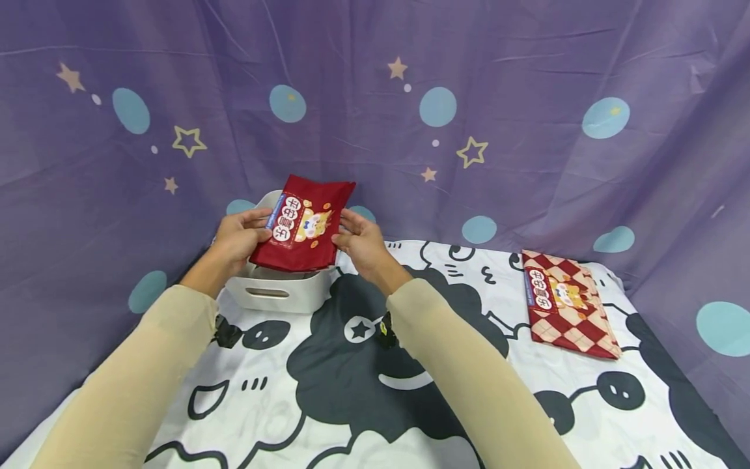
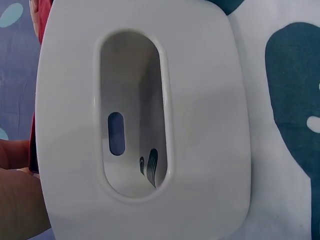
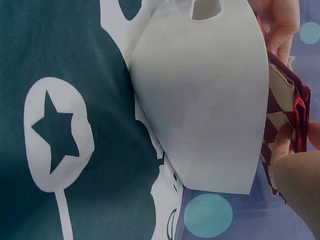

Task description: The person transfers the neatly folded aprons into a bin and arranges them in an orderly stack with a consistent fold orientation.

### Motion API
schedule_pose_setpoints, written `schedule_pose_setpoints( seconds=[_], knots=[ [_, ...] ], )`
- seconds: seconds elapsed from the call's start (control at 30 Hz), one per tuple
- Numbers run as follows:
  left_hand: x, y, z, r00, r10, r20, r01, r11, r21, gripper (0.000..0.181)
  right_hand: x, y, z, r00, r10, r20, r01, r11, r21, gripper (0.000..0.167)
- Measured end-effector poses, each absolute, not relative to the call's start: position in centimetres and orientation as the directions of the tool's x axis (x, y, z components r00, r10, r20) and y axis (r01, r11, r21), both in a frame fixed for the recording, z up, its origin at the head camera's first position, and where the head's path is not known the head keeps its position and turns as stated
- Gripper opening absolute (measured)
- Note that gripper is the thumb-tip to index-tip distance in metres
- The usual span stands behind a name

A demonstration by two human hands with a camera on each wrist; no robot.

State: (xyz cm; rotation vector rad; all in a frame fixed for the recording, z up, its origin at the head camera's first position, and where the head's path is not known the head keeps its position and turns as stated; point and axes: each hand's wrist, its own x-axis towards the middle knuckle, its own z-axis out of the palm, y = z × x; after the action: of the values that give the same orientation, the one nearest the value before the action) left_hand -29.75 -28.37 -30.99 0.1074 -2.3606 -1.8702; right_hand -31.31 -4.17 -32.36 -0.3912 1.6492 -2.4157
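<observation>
Above a white plastic basket [image 1: 299,296], a red folded cloth item [image 1: 328,195] with a cartoon animal and white lettering is held between both hands. My left hand [image 1: 231,244] pinches its left edge. On the opposite edge, my right hand [image 1: 366,251] pinches it between thumb and fingers. A red-and-cream checkered side of the item shows below in the right wrist view, near the right fingers [image 3: 282,145]. The basket wall with its handle slot [image 2: 132,115] fills much of the left wrist view, hiding most of the left hand.
A checkered red-and-cream folded cloth item [image 1: 571,306] with a similar cartoon label lies flat on the right. Beneath everything spreads a white cloth [image 1: 263,391] with dark cartoon prints. A purple curtain [image 1: 375,39] with stars and dots hangs behind and at the sides.
</observation>
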Motion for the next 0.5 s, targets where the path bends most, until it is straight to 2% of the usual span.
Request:
schedule_pose_setpoints(
  seconds=[0.5],
  knots=[
    [-29.8, -29.9, -31.1, -0.988, -0.143, 0.051, 0.012, 0.262, 0.965, 0.057, -31.2, -6.2, -32.8, -0.944, -0.302, 0.131, -0.016, -0.355, -0.935, 0.07]
  ],
)
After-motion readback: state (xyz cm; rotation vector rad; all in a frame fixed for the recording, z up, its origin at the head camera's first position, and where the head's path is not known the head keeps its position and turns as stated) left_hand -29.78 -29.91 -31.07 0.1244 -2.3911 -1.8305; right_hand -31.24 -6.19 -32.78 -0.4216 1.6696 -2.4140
